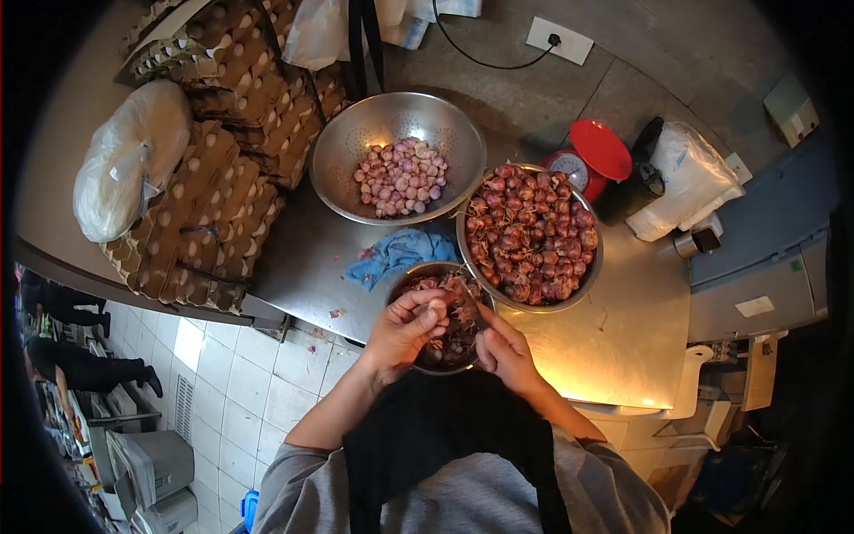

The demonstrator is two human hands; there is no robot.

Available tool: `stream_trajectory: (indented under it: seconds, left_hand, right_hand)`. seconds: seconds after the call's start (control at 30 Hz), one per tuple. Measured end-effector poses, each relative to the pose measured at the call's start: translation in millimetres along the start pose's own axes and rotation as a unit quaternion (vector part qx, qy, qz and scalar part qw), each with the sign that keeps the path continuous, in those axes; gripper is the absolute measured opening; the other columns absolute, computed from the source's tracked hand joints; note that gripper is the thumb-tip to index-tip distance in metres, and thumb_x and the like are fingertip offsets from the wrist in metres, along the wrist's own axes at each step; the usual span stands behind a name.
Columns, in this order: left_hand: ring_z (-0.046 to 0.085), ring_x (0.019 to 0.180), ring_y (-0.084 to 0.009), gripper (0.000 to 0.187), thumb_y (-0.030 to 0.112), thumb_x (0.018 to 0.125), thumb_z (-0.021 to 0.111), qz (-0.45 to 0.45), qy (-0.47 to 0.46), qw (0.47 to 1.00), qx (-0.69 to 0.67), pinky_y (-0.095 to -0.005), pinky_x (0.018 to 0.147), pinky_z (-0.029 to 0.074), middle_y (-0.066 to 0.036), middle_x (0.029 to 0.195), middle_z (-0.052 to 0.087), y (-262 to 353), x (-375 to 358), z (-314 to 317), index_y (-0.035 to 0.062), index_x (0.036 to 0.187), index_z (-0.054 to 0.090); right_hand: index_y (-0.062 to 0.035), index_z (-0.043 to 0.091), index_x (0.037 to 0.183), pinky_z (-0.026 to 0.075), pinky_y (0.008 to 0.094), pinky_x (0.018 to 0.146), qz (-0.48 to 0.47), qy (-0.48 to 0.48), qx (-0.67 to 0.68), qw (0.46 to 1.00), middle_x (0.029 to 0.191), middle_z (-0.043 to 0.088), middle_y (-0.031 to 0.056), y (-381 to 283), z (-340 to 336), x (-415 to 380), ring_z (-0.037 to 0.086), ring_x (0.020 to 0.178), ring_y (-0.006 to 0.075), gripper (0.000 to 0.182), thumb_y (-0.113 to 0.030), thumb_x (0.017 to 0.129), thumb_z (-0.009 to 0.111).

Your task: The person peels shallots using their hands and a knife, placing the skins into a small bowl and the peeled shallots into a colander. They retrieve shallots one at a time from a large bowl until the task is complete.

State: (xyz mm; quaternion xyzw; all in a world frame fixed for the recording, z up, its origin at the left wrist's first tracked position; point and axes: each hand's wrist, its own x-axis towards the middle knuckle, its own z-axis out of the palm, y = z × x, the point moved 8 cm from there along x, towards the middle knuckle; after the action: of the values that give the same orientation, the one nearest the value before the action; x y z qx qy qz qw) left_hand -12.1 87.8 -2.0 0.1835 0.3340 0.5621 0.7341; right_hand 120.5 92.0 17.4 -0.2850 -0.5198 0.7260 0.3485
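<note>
My left hand (411, 331) is closed in a pinch above a metal bowl (398, 283) of shallot skins (454, 343); what sits between its fingertips is too small to make out. Beside it, my right hand (505, 349) grips a small knife (473, 310), its dark blade pointing up and left over the same bowl. Behind the bowl, a steel colander (334, 165) holds peeled shallots (402, 178). To the right, unpeeled red shallots (534, 236) are heaped in another metal bowl (594, 283). A crumpled blue cloth (405, 254) lies between the colander and the skins bowl.
Stacked egg trays (200, 214) with a tied plastic bag (133, 165) stand at the left. A red kitchen scale (600, 151) and plastic bags (685, 182) are at the back right of the steel table (614, 347). Other people (84, 363) stand at far left.
</note>
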Motion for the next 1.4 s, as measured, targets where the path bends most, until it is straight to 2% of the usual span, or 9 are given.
stream_trajectory:
  seconds: [0.1, 0.2, 0.3, 0.47, 0.6, 0.73, 0.97, 1.1, 1.4]
  left_hand:
    - [0.056, 0.088, -0.0108, 0.034, 0.008, 0.081, 0.060, 0.002, 0.007, 0.999, 0.051, -0.0242, 0.078, 0.047, -0.004, 0.103, 0.058, -0.9, -4.7, 6.3, 0.0040, 0.114, 0.052]
    - [0.055, 0.091, -0.0105, 0.037, 0.006, 0.080, 0.061, 0.019, -0.002, 0.994, 0.111, -0.0254, 0.080, 0.046, -0.003, 0.102, 0.058, -1.0, -6.4, 11.6, 0.0021, 0.116, 0.051]
    - [0.055, 0.092, -0.0103, 0.037, 0.005, 0.079, 0.061, 0.057, -0.016, 0.984, 0.170, -0.0254, 0.082, 0.045, -0.003, 0.101, 0.059, 1.1, -5.3, 11.6, 0.0009, 0.115, 0.051]
    - [0.054, 0.090, -0.0092, 0.036, 0.005, 0.077, 0.064, 0.086, 0.019, 0.967, 0.238, -0.0232, 0.082, 0.043, -0.004, 0.098, 0.059, 1.6, -4.5, 4.9, 0.0009, 0.112, 0.053]
    - [0.055, 0.085, -0.0078, 0.034, 0.005, 0.075, 0.066, 0.101, 0.009, 0.982, 0.161, -0.0219, 0.078, 0.045, -0.002, 0.092, 0.060, 5.2, -5.2, 12.2, 0.0017, 0.107, 0.054]
    - [0.056, 0.078, -0.0079, 0.033, 0.001, 0.072, 0.068, 0.084, 0.000, 0.984, 0.158, -0.0207, 0.071, 0.047, -0.003, 0.088, 0.060, 1.8, -4.9, 8.8, 0.0031, 0.102, 0.053]
    - [0.058, 0.077, -0.0087, 0.031, -0.005, 0.065, 0.072, 0.130, -0.020, 0.985, 0.112, -0.0216, 0.066, 0.048, -0.005, 0.085, 0.060, 9.6, -9.0, 17.0, 0.0054, 0.085, 0.050]
    - [0.058, 0.076, -0.0093, 0.031, -0.006, 0.065, 0.072, 0.156, -0.019, 0.983, 0.094, -0.0222, 0.066, 0.048, -0.005, 0.085, 0.060, 14.3, -10.0, 21.4, 0.0045, 0.085, 0.050]
    - [0.058, 0.076, -0.0094, 0.033, -0.007, 0.064, 0.072, 0.173, -0.009, 0.978, 0.113, -0.0224, 0.066, 0.048, -0.006, 0.085, 0.060, 12.3, -12.3, 18.4, 0.0052, 0.082, 0.047]
  right_hand:
    - [-0.0056, 0.027, 0.134, 0.038, 0.0202, 0.055, 0.048, -0.025, -0.133, 0.990, 0.065, 0.050, 0.0042, -4.4, 3.5, -2.0, 0.048, 0.057, 0.0109, 0.046, -0.018, 0.092, 0.039]
    - [-0.0029, 0.031, 0.132, 0.045, 0.0257, 0.071, -0.158, 0.012, -0.357, 0.921, 0.096, 0.061, 0.0131, -35.1, 14.7, 1.0, 0.060, 0.080, 0.0200, 0.045, -0.016, 0.091, 0.042]
    - [-0.0078, 0.038, 0.128, 0.045, 0.0290, 0.077, -0.069, 0.028, -0.391, 0.917, 0.110, 0.057, 0.0168, -34.7, 10.8, -1.3, 0.060, 0.095, 0.0246, 0.042, -0.017, 0.088, 0.048]
    - [-0.0049, 0.041, 0.126, 0.043, 0.0270, 0.080, -0.030, 0.053, -0.278, 0.959, 0.112, 0.056, 0.0149, -11.6, -7.8, -2.8, 0.058, 0.097, 0.0213, 0.039, -0.019, 0.090, 0.045]
    - [-0.0051, 0.029, 0.134, 0.027, 0.0163, 0.049, 0.031, 0.006, -0.135, 0.990, 0.063, 0.036, -0.0046, -2.5, -1.2, -5.3, 0.031, 0.053, 0.0034, 0.044, -0.018, 0.092, 0.039]
    - [-0.0056, 0.032, 0.132, 0.043, 0.0208, 0.067, 0.042, -0.032, -0.186, 0.981, 0.094, 0.058, 0.0047, -14.3, 9.5, -7.0, 0.053, 0.069, 0.0108, 0.044, -0.017, 0.092, 0.042]
    - [-0.0063, 0.034, 0.131, 0.045, 0.0248, 0.075, 0.056, -0.068, -0.143, 0.986, 0.107, 0.059, 0.0087, -14.7, 14.3, -11.1, 0.060, 0.085, 0.0186, 0.043, -0.014, 0.090, 0.044]
    - [-0.0049, 0.042, 0.126, 0.047, 0.0288, 0.075, -0.052, -0.023, -0.347, 0.936, 0.109, 0.058, 0.0136, -48.4, 22.0, -10.9, 0.061, 0.089, 0.0277, 0.038, -0.013, 0.089, 0.044]
    - [-0.0035, 0.047, 0.121, 0.048, 0.0322, 0.075, -0.126, -0.012, -0.380, 0.916, 0.108, 0.057, 0.0165, -56.3, 22.4, -10.6, 0.060, 0.089, 0.0328, 0.035, -0.011, 0.087, 0.047]
